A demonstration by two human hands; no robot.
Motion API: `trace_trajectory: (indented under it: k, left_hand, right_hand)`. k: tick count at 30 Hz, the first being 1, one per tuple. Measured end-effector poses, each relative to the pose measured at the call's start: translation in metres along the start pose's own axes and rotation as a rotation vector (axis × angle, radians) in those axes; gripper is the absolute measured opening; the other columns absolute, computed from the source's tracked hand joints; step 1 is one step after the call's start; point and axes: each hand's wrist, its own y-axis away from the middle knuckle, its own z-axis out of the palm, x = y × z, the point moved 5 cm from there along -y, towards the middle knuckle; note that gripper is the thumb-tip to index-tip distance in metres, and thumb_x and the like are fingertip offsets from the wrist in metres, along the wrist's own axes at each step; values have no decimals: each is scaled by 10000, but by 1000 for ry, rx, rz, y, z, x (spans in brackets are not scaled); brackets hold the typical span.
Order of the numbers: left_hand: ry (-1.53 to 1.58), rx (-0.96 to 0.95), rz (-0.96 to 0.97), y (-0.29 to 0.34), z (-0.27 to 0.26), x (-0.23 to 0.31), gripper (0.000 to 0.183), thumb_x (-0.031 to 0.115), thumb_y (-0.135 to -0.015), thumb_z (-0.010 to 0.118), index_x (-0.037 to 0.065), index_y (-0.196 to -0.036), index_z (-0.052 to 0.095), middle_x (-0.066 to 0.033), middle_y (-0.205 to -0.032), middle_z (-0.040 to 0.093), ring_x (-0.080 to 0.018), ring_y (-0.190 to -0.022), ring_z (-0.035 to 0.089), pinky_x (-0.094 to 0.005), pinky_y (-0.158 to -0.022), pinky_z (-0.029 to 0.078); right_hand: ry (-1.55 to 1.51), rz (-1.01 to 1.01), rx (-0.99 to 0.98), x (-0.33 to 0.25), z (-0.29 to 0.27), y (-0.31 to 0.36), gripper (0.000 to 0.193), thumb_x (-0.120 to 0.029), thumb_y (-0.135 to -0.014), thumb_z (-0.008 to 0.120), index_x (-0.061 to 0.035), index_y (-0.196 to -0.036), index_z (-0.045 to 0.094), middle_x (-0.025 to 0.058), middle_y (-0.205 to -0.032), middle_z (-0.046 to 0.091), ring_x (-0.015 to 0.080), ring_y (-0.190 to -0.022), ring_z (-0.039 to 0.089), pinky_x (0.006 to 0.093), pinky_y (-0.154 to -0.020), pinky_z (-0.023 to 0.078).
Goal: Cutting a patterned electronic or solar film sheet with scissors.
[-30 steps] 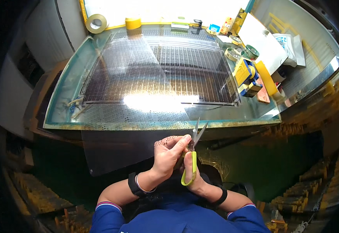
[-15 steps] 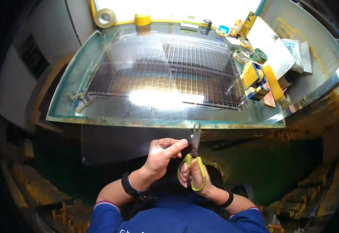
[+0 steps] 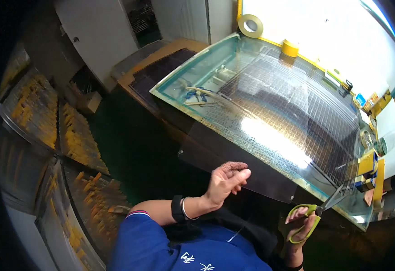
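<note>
Green-handled scissors (image 3: 319, 211) have moved away from the left hand (image 3: 223, 186).

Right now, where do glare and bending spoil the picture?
In the head view, glare blots out part of the table; the white panel behind is washed out; edges bow near the dark rim; the scissors show plainly.

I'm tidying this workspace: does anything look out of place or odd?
Yes: tangled strands at the glass table's left end look messy. The clear sheet also juts past the near edge, not lying fully on top.
</note>
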Motion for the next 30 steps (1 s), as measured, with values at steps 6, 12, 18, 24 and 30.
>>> trace_trajectory:
  k: [6,12,18,24,30]
  left_hand:
    - [-26,87,180,-2,-21,20,428,93,-788,618,-10,-1139,395,-53,-725,578,-67,-538,520,-177,-442,407]
    - [-92,64,262,2,-18,31,559,54,-803,578,-8,-1247,244,-127,-844,577,-139,-627,581,-219,-522,475]
    - [-131,5,320,-7,-5,42,526,107,-883,444,122,-1336,176,-221,-988,581,-221,-687,629,-274,-560,521]
    - [-271,126,422,-8,-54,86,443,138,-908,408,173,-1329,273,-173,-957,603,-147,-614,625,-210,-495,503]
    - [42,220,253,-53,-100,122,303,204,-880,512,36,-1117,427,-102,-879,594,-136,-752,593,-208,-603,492]
  right_hand:
    - [43,15,-19,-6,-2,-7,364,-436,-874,412,-71,-870,399,35,-714,403,133,-596,432,265,-478,418]
    - [47,31,-21,-5,3,-5,353,-415,-868,441,-64,-872,401,43,-715,416,135,-592,449,266,-487,427]
    - [96,48,-38,-10,-7,-7,305,-353,-861,482,-50,-867,446,54,-720,469,141,-584,497,271,-506,438]
    - [102,-3,-32,-19,1,-9,228,-249,-870,498,-32,-887,430,41,-743,461,101,-629,477,249,-573,440]
    - [140,-161,164,-49,-19,-5,177,-201,-870,469,-27,-861,434,51,-738,460,108,-617,477,248,-554,444]
